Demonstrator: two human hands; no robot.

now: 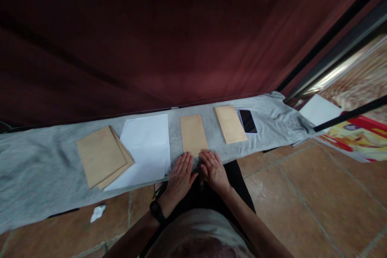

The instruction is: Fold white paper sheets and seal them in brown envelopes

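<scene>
A brown paper envelope (194,132) lies flat on the grey cloth in front of me. My left hand (181,171) rests on its near left corner with the fingers stretched out. On the near right corner lies my right hand (214,169), its fingers also extended and flat. Neither hand grips anything. To the right is another brown envelope or small stack of them (231,125). Left of my hands, white paper sheets (146,141) are spread out, and several overlapping brown envelopes (101,153) partly cover their left edge.
A dark-screened phone (248,121) lies beside the right envelope. The narrow surface is draped in grey cloth (36,169), against a dark red curtain (181,40). A crumpled white tissue (98,212) is on the tiled floor (281,201). At right stand a dark frame and a colourful printed package (359,135).
</scene>
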